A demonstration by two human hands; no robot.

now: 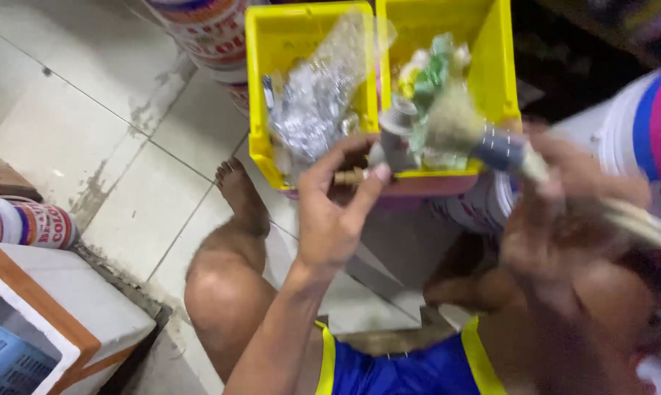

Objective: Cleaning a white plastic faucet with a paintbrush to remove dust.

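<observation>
Right hand [564,212] smeared by motion blur — fingers indistinct, grip on the paintbrush [491,143] not readable. Brush bristles a soft haze. Contents of the two yellow bins [491,80] hard to sort: crinkled clear plastic bags [316,102], small fittings too blurred to name. Blue crate [5,362] cut off at the lower left edge — paint cans [23,222] clipped too.

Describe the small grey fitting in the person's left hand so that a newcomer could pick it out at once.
Start at the two yellow plastic bins at the top. Just below their front edge, the left hand pinches a short grey threaded pipe fitting. Unlike the blurred bristle brush beside it, it is rigid, cylindrical and ridged on top.
</observation>
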